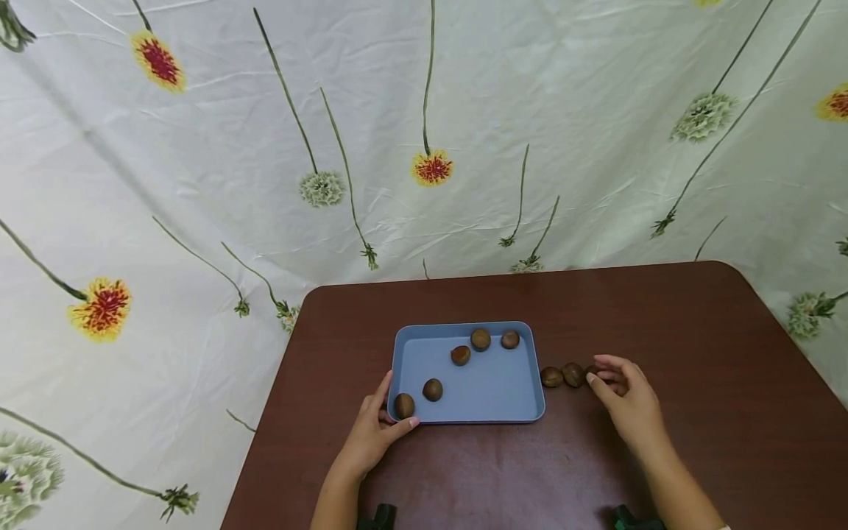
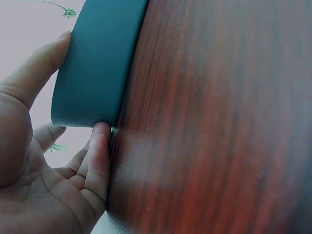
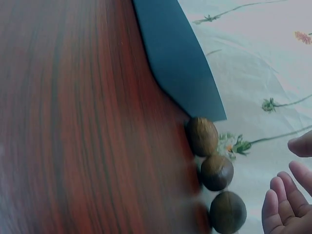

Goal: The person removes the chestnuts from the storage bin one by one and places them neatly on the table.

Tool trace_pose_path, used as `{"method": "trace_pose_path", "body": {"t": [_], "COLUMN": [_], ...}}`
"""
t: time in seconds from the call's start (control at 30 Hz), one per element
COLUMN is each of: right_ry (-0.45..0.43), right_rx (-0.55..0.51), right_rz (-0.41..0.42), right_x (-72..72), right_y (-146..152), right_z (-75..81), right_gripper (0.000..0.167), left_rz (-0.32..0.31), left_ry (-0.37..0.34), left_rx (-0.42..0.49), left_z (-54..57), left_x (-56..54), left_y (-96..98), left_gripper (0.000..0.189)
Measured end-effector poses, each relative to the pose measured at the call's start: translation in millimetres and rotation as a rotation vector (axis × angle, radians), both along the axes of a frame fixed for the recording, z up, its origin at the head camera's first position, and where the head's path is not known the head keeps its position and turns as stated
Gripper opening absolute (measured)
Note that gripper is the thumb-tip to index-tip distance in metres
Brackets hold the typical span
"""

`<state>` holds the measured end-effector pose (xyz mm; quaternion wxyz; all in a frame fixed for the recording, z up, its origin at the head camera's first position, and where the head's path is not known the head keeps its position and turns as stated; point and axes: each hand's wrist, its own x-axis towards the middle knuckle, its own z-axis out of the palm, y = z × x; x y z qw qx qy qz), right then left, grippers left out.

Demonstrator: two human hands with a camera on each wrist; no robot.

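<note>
A shallow blue tray [image 1: 486, 375] lies on the table, with several round brown nuts [image 1: 433, 389] scattered in it. My left hand [image 1: 374, 430] holds its front left corner, the thumb along the front side and the fingers at the left side. In the left wrist view, the thumb and fingers [image 2: 100, 151] touch the tray wall [image 2: 97, 63]. Three nuts [image 1: 551, 377] stand in a row at the tray's right side. Beside the outermost nut [image 3: 227, 212] is my right hand [image 1: 629, 401], fingers loosely bent; the right wrist view shows a gap between them.
The dark reddish-brown table [image 1: 695, 353] has rounded far corners. Behind it hangs a white cloth [image 1: 371, 132] printed with flowers. Two dark objects, one at the left [image 1: 377, 517] and one at the right [image 1: 636, 519], show at the bottom edge of the head view.
</note>
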<state>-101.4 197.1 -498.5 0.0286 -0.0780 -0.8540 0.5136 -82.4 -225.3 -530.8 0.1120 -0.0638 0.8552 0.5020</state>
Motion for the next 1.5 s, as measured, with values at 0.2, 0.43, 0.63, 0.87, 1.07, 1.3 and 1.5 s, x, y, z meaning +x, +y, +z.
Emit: {"method": "trace_pose_path", "body": {"t": [0.2,0.43,0.63,0.87,1.07,1.3,1.5], "right_ry": [0.04,0.112,0.142,0.131,0.116,0.098,0.1], "right_rx": [-0.028,-0.075,-0.097,-0.113,-0.092,-0.078,-0.054], "right_rz": [0.053,0.168,0.267,0.356,0.41,0.466,0.533], "right_x": [0.0,0.5,2.8,2.9,2.0,1.8,2.3], "right_y": [-13.3,-28.4,-44.3,-61.9,-77.9,-95.5,-109.9], "right_z": [-2.7,-5.0,-6.4,-8.7,-9.0,-9.3,-9.4], "right_gripper": [0.039,0.033,0.031,0.032,0.032,0.031,0.032], "left_rz": [-0.004,-0.007,-0.009,-0.01,-0.01,-0.004,-0.007], "left_ry": [-0.001,-0.003,-0.006,-0.009,-0.006,-0.006,-0.009], "left_rx": [0.0,-0.007,0.001,0.011,0.009,0.016,0.013], "left_z": [0.2,1.0,0.4,-0.4,-0.5,-0.3,0.2], "left_x": [-0.7,-0.6,-0.4,-0.5,-0.3,-0.7,-0.7], "left_y": [-0.1,-0.3,-0.8,-0.9,-1.0,-1.1,-1.8], "left_gripper": [0.105,0.105,0.105,0.105,0.105,0.105,0.105]}}
